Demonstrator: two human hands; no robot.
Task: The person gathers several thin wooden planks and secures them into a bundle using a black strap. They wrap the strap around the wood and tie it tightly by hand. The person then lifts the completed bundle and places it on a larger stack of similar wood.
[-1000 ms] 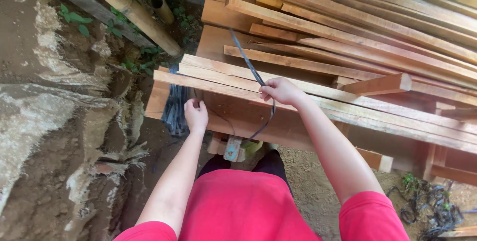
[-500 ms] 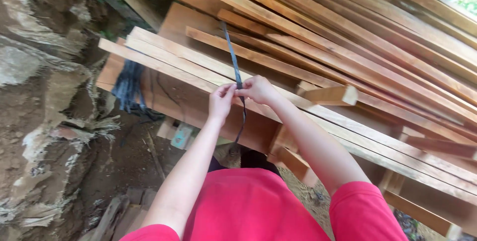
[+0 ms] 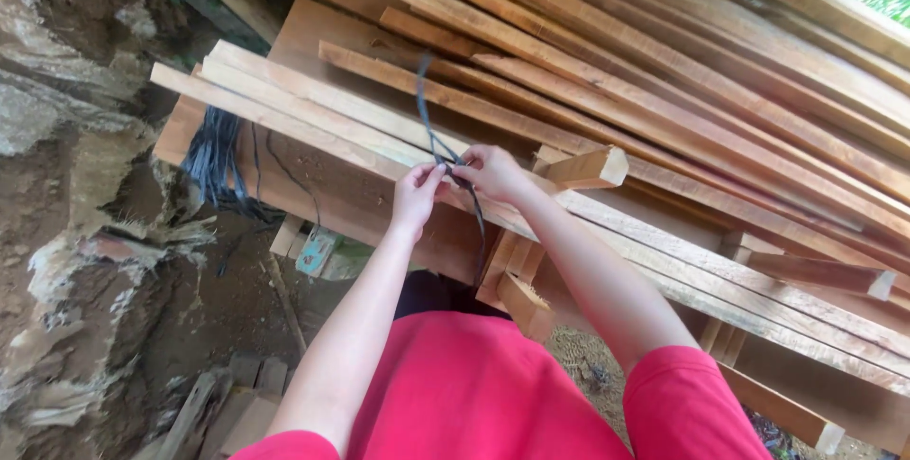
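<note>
Both hands [image 3: 453,185] pinch the dark strap [image 3: 427,114] (over planks [image 3: 313,105]).

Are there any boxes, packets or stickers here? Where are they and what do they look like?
Just one that might be a packet: a small flat teal packet on the ground below the plank stack, left of the left hand; it is roughly rectangular, with a pale patch, too blurred to tell more.
No signs, screens or stickers show on the planks or the black strap that both hands hold.
</note>
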